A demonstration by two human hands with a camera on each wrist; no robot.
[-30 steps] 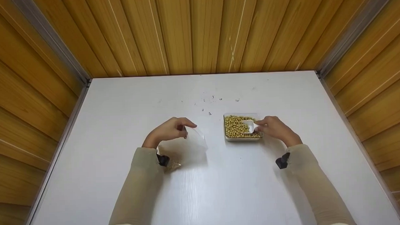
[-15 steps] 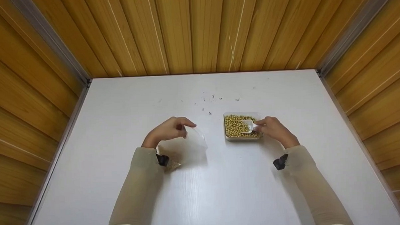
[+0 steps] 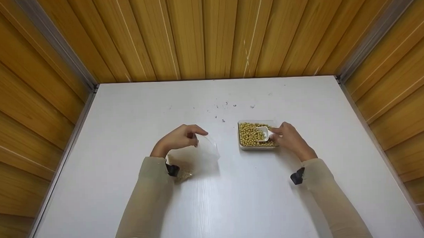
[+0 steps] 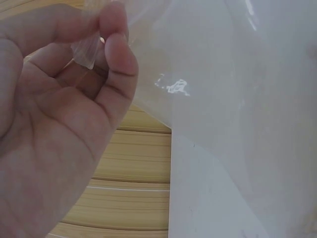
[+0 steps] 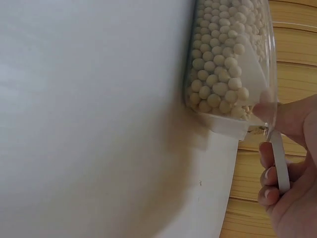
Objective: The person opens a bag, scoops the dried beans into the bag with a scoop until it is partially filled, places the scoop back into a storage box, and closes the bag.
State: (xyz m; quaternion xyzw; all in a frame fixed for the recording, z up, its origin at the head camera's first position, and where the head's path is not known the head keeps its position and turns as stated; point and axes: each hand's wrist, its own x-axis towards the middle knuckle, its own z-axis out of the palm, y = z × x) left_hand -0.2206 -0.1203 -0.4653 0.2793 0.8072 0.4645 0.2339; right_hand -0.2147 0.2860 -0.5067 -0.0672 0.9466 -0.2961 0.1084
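My left hand [image 3: 179, 137] pinches the top edge of a clear plastic bag [image 3: 207, 152] between thumb and fingers. Something brownish lies at the bag's bottom, partly hidden by the wrist. In the left wrist view the bag [image 4: 208, 99] hangs from the fingertips. My right hand [image 3: 291, 139] grips the handle of a white scoop [image 3: 264, 133], whose bowl is sunk among round yellowish beans [image 3: 249, 135]. They fill much of a clear box [image 3: 257, 148]. The right wrist view shows the fingers curled round the scoop handle [image 5: 280, 161], with the beans [image 5: 218, 74] behind the box wall.
A white table [image 3: 236, 202] carries everything. Small dark specks [image 3: 223, 120] are scattered behind the bag and box. Wood-patterned panels [image 3: 188, 35] stand at the back and both sides. Black wrist cameras [image 3: 297, 176] sit on both sleeves.
My right wrist and forearm have shifted slightly left, and the scoop sits a little deeper among the beans. The left hand and the bag have stayed nearly still.
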